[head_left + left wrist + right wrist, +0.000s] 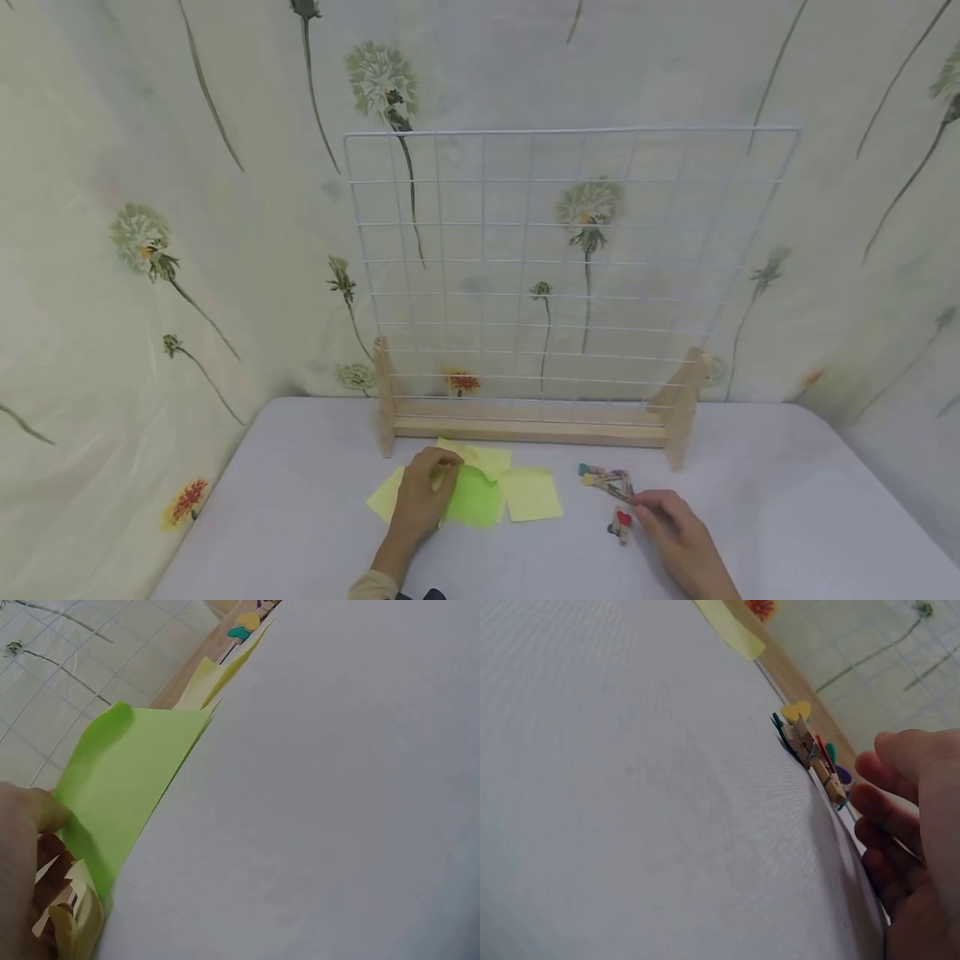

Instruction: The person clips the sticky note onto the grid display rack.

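My left hand (426, 492) pinches the edge of a bright green sticky note (474, 497) by thumb and fingers. In the left wrist view, the green note (135, 765) stands lifted and bent at its upper corner. Pale yellow sticky notes (531, 495) lie around and under it. My right hand (678, 537), fingers loosely bent, hovers beside a small pile of wooden clothespins (609, 479) with coloured hearts. Its fingertips are close to the pile's near end; contact cannot be told. Another small group of clothespins (620, 525), one with a red heart, lies nearer me.
A white wire grid panel (506, 262) stands upright in a wooden base (528, 427) at the back of the white table (300, 500). Behind it hangs a curtain (247, 275) printed with dandelions. A small dark object (433, 594) shows at the bottom edge.
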Action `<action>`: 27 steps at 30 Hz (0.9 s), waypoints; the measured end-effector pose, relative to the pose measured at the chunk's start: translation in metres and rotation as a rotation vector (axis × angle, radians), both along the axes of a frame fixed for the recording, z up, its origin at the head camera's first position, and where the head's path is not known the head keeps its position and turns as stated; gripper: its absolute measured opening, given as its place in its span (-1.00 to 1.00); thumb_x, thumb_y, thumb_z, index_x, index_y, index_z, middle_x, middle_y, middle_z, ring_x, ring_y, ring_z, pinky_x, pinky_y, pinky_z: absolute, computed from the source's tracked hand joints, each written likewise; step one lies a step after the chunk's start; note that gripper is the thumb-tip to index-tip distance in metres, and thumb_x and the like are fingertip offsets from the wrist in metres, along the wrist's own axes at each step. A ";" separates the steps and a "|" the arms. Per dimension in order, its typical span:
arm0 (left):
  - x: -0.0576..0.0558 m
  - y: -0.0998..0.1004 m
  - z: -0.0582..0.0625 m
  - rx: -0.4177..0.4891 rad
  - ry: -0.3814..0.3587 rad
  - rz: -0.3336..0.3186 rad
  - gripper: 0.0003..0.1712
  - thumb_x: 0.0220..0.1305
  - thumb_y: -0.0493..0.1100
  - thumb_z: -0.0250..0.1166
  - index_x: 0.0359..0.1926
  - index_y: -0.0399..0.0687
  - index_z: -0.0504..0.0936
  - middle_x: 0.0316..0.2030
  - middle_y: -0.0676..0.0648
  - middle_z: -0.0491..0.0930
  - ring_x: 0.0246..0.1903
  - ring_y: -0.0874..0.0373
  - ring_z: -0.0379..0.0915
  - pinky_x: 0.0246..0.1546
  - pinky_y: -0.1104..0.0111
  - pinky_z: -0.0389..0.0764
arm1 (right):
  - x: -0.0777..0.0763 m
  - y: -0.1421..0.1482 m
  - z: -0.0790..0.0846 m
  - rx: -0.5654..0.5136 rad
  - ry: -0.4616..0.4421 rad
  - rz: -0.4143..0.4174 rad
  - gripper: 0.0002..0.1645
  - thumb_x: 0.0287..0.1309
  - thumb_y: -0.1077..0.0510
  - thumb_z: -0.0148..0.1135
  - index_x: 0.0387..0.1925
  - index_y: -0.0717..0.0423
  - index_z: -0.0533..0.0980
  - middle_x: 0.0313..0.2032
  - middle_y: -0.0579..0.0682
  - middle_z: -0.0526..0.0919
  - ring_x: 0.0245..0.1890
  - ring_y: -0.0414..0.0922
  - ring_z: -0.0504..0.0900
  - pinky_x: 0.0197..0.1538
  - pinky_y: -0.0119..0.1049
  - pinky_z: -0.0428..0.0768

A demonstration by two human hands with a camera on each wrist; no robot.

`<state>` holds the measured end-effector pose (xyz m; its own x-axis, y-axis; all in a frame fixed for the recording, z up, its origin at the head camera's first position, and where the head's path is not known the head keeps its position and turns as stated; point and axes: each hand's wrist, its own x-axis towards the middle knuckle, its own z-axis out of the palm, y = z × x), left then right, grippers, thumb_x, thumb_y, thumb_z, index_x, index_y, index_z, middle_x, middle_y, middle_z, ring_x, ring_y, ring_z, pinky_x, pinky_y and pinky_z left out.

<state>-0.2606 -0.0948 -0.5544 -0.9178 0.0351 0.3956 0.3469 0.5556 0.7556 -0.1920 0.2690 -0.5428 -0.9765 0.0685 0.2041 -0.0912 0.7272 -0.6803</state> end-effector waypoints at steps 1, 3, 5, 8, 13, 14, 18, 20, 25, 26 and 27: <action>0.000 0.000 0.000 0.020 -0.015 0.004 -0.83 0.24 -0.19 0.25 -0.26 0.27 0.59 -0.27 0.28 0.58 -0.15 0.32 0.48 -0.02 0.28 0.50 | 0.000 0.000 -0.001 0.005 0.003 -0.002 -0.75 0.29 -0.11 0.08 -0.10 -0.14 0.53 -0.07 -0.17 0.60 -0.03 -0.55 0.38 0.02 -0.54 0.36; 0.000 0.001 0.000 0.069 -0.047 0.017 -0.84 0.26 -0.17 0.24 -0.26 0.30 0.58 -0.27 0.29 0.58 -0.16 0.35 0.48 -0.01 0.30 0.51 | 0.000 0.000 -0.003 0.019 0.028 0.005 -0.77 0.28 -0.09 0.10 -0.11 -0.13 0.53 -0.09 -0.20 0.60 -0.04 -0.53 0.38 0.02 -0.57 0.36; -0.001 0.002 0.001 0.113 -0.056 0.027 -0.84 0.27 -0.17 0.23 -0.25 0.29 0.58 -0.28 0.27 0.59 -0.18 0.36 0.49 -0.01 0.32 0.52 | -0.002 0.001 -0.006 0.039 0.055 0.020 -0.79 0.27 -0.07 0.13 -0.13 -0.14 0.54 -0.11 -0.23 0.58 -0.05 -0.54 0.37 0.01 -0.59 0.35; -0.001 0.002 0.002 0.166 -0.041 0.041 -0.84 0.28 -0.18 0.22 -0.24 0.28 0.58 -0.28 0.25 0.60 -0.21 0.36 0.51 -0.05 0.36 0.54 | -0.004 0.003 -0.010 0.054 0.108 0.047 -0.83 0.24 -0.03 0.18 -0.16 -0.15 0.55 -0.14 -0.26 0.57 -0.06 -0.54 0.37 0.00 -0.66 0.31; 0.000 0.001 0.000 0.220 0.070 0.058 -0.83 0.27 -0.23 0.22 -0.23 0.20 0.60 -0.27 0.20 0.62 -0.30 0.32 0.51 -0.20 0.44 0.54 | -0.002 0.001 -0.011 0.052 0.141 0.067 -0.86 0.22 0.00 0.21 -0.18 -0.16 0.57 -0.16 -0.25 0.57 -0.06 -0.47 0.40 0.00 -0.70 0.27; 0.000 0.001 -0.001 0.228 0.095 0.059 -0.84 0.27 -0.23 0.22 -0.22 0.19 0.60 -0.27 0.18 0.62 -0.32 0.31 0.51 -0.24 0.44 0.53 | -0.002 0.001 -0.011 0.053 0.141 0.068 -0.86 0.22 0.00 0.21 -0.18 -0.16 0.57 -0.16 -0.25 0.57 -0.06 -0.47 0.40 0.01 -0.70 0.27; 0.000 0.002 -0.001 0.264 0.171 0.066 -0.84 0.26 -0.27 0.23 -0.22 0.12 0.61 -0.25 0.14 0.63 -0.36 0.31 0.49 -0.31 0.46 0.51 | 0.001 0.002 -0.012 0.063 0.130 0.057 -0.86 0.20 -0.01 0.22 -0.20 -0.17 0.57 -0.16 -0.26 0.57 -0.06 -0.47 0.39 0.00 -0.66 0.29; 0.001 0.003 -0.001 0.273 0.222 0.083 -0.83 0.24 -0.31 0.23 -0.22 0.05 0.61 -0.26 0.10 0.63 -0.39 0.30 0.48 -0.35 0.46 0.51 | 0.002 0.002 -0.013 0.072 0.134 0.053 -0.84 0.18 -0.01 0.24 -0.19 -0.17 0.57 -0.15 -0.26 0.57 -0.06 -0.48 0.37 0.01 -0.66 0.29; -0.002 0.001 0.000 0.341 0.323 0.146 -0.81 0.19 -0.46 0.20 -0.23 -0.16 0.61 -0.33 -0.05 0.63 -0.50 0.27 0.41 -0.49 0.50 0.48 | -0.002 0.003 -0.017 0.071 0.187 0.075 -0.78 0.11 0.00 0.32 -0.18 -0.14 0.58 -0.14 -0.27 0.55 -0.05 -0.50 0.35 0.02 -0.64 0.26; -0.003 -0.001 0.000 0.353 0.334 0.157 -0.81 0.19 -0.47 0.19 -0.23 -0.18 0.61 -0.34 -0.07 0.63 -0.51 0.27 0.39 -0.51 0.51 0.46 | -0.004 0.003 -0.017 0.073 0.198 0.082 -0.78 0.10 0.00 0.33 -0.18 -0.14 0.58 -0.14 -0.28 0.55 -0.05 -0.50 0.34 0.02 -0.63 0.26; -0.004 -0.002 0.000 0.368 0.329 0.164 -0.81 0.19 -0.47 0.18 -0.23 -0.17 0.60 -0.35 -0.06 0.62 -0.52 0.28 0.38 -0.53 0.52 0.45 | -0.005 0.002 -0.017 0.067 0.210 0.089 -0.78 0.08 0.00 0.34 -0.19 -0.15 0.59 -0.14 -0.29 0.54 -0.05 -0.49 0.33 0.02 -0.62 0.26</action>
